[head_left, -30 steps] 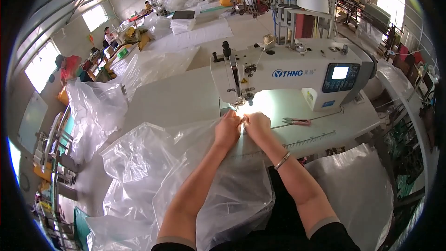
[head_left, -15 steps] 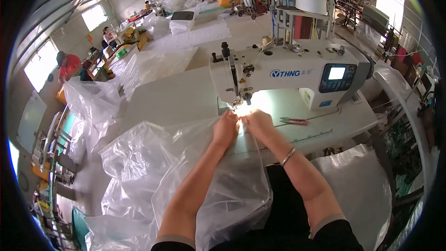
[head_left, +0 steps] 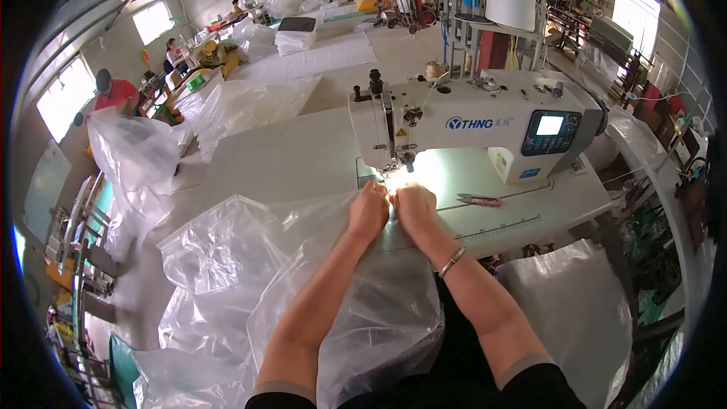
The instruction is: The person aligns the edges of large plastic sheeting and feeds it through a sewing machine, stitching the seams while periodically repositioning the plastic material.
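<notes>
A large clear plastic sheet [head_left: 219,250] spreads over the left of the sewing table and hangs down in front of me. My left hand [head_left: 369,210] is closed on its edge, just in front of the needle area of a white sewing machine [head_left: 473,117]. Beside it, almost touching, my right hand [head_left: 416,206] is closed too, with fingertips pinched at the same edge; bright lamp glare blurs the detail there. A bracelet [head_left: 452,261] circles my right wrist. Thread snips [head_left: 479,200] with a pinkish handle lie to the right of my right hand.
A ruler scale [head_left: 500,229] runs along the table's front edge. Behind the machine stands a rack with a large white thread cone [head_left: 510,1]. A silvery sheet [head_left: 568,310] hangs at my right. At far left, a person in red [head_left: 115,95] handles clear plastic [head_left: 132,151].
My right hand has shifted slightly left and down, its forearm swinging inward. The person at far left has moved with the plastic. The camera view has turned slightly.
</notes>
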### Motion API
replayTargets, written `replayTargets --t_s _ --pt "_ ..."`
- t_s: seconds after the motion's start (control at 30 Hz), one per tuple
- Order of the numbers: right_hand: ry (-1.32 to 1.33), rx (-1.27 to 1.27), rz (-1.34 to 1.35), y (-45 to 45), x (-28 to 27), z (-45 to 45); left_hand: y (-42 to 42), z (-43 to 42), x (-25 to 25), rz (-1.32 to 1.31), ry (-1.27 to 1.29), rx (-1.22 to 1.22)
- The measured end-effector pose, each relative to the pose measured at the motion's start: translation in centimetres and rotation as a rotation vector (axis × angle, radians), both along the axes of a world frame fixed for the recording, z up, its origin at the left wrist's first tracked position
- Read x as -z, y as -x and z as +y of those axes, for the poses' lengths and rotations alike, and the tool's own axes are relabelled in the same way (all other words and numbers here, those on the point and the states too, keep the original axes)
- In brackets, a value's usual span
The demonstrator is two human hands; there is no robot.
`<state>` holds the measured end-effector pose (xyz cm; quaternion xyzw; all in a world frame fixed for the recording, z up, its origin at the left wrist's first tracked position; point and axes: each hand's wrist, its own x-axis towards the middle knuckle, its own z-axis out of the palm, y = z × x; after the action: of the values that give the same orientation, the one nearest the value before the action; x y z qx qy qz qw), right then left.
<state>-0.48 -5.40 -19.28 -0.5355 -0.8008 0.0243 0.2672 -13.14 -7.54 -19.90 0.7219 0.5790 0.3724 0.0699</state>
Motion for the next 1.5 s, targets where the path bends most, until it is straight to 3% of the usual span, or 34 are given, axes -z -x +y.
replayTargets --t_s 0.2,0.27,0.37,0.5,0.57,0.7,0.8,0.87,0.9,1.0,1.07,1.13,1.23,1.33,1.4,1.47,1.5 --pt "0.017 0.140 0.060 0.7 0.5 1.0 0.0 0.0 -0.1 -0.001 0.075 -0.031" --pt "0.161 0.180 0.270 0.3 0.4 1.3 0.1 0.1 0.3 -0.013 0.039 -0.030" --pt "0.165 0.190 0.289 0.1 0.4 1.0 0.3 0.4 0.8 -0.026 -0.015 -0.007" --pt "0.221 0.150 0.240 0.3 -0.5 0.1 0.3 0.5 0.9 0.032 0.040 -0.020" --pt "0.174 0.052 0.227 0.4 -1.2 -0.8 0.1 0.4 0.6 -0.103 0.068 -0.050" --pt "0.015 -0.005 0.055 0.6 1.1 0.7 -0.3 0.0 0.0 -0.106 0.099 -0.064" --pt "-0.087 0.030 -0.030 0.5 1.4 1.1 0.1 0.3 0.6 0.072 -0.028 -0.022" --pt "0.093 0.024 0.173 -0.3 0.3 0.9 0.1 0.2 0.3 0.238 0.012 0.006" --pt "0.195 0.111 0.098 -0.2 -1.0 0.7 0.0 0.3 0.5 0.234 0.010 0.006" --pt "0.041 0.120 0.112 0.3 0.3 1.2 0.0 0.2 0.8 0.179 -0.067 -0.004" --pt "0.096 0.133 0.172 0.4 0.6 1.9 -0.1 0.0 0.7 -0.042 -0.023 0.001" --pt "0.150 0.140 0.230 0.2 0.3 2.7 0.0 0.0 0.3 -0.055 0.023 -0.006" --pt "0.543 0.011 0.388 -0.9 -1.4 3.6 -0.1 0.6 0.6 -0.055 0.035 -0.021" --pt "0.416 -0.085 0.475 -0.8 0.1 4.2 0.2 2.9 3.9 0.071 0.053 -0.018" --pt "0.420 -0.136 0.321 -0.8 -1.6 2.6 0.0 3.9 4.6 0.182 0.094 -0.005" --pt "-0.046 -0.198 0.124 -0.4 -0.2 2.0 -0.1 4.4 5.1 -0.962 0.350 0.019" --pt "-0.022 -0.250 0.102 -0.5 -0.4 1.8 0.3 3.3 3.4 -0.962 0.351 0.017"
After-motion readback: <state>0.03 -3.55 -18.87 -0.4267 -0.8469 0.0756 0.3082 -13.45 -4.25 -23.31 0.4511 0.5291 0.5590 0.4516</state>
